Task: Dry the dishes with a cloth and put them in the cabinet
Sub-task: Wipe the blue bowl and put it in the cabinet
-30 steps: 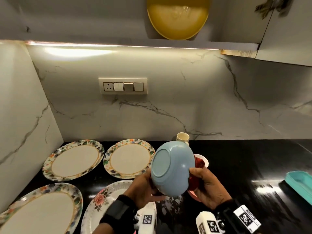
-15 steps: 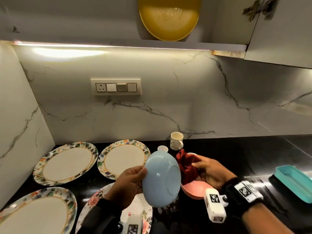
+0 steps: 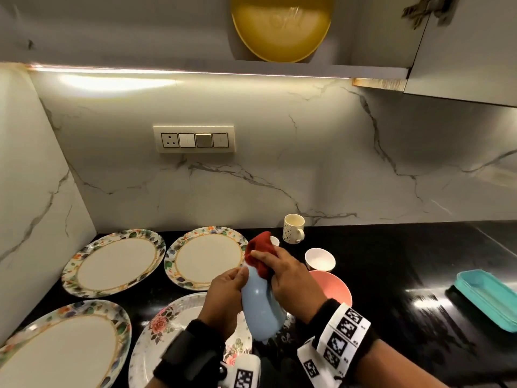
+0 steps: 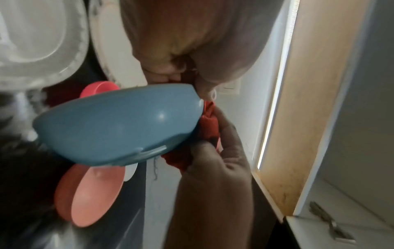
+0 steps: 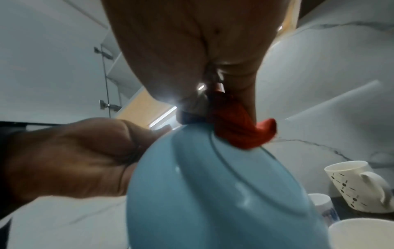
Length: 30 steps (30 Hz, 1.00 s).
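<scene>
Both forearms reach forward from the near edge, each wrist wrapped in a dark band. The left hand (image 3: 226, 296) is raised with its fingers curled round the rim of the blue bowl (image 3: 258, 309), thumb (image 3: 237, 275) pointing far. The right hand (image 3: 291, 278) sits just right of it, palm down, fingers bunched on the red cloth (image 3: 258, 254); its grip looks like a pinch, though blur hides the fingertips.

We see four plates (image 3: 117, 261) at the frame's lower left on the surface (image 3: 391, 261), a mug (image 3: 293, 228) at centre behind two bowls (image 3: 320, 259), and a tray (image 3: 486, 299) at right.
</scene>
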Each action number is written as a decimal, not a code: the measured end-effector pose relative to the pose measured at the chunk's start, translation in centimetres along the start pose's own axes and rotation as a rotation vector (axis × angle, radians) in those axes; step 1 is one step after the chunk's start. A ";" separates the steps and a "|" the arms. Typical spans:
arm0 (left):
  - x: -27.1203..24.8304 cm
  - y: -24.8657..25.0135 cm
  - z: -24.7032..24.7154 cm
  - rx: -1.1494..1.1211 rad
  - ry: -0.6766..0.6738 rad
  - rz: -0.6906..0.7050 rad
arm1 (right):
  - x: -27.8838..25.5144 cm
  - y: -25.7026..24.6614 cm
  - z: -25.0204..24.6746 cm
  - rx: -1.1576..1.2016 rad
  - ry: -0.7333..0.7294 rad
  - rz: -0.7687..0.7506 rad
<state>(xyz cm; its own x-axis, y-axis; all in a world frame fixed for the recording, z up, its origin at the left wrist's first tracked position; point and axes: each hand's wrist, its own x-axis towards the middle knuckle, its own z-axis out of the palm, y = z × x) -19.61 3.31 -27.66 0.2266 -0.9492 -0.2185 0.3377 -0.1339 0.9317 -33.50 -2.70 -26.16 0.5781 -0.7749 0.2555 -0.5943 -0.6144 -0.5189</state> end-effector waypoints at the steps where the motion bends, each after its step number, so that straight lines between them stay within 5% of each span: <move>1: 0.2 -0.1 -0.1 -0.074 0.012 -0.041 | -0.4 0.1 0.4 0.000 0.015 -0.053; 12: -0.1 -1.1 -1.3 -0.328 0.154 -0.342 | -7.7 4.0 2.9 -0.023 0.028 -0.527; 18: -0.6 -1.8 -2.2 -0.270 0.172 -0.293 | -9.8 7.0 2.7 0.020 0.046 -0.496; 24: -1.0 -1.3 -3.8 -0.208 0.228 -0.217 | -6.8 8.8 -0.7 0.201 0.183 -0.157; 30: -1.7 0.5 -1.4 -0.107 0.071 -0.134 | 0.3 4.2 -4.5 -0.043 -0.122 -0.473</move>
<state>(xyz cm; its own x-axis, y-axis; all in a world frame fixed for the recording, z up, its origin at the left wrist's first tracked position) -18.54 5.24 -27.25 0.2360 -0.9017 -0.3622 0.4633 -0.2233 0.8576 -38.29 -6.14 -24.60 0.8499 -0.3877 0.3568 -0.2714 -0.9026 -0.3341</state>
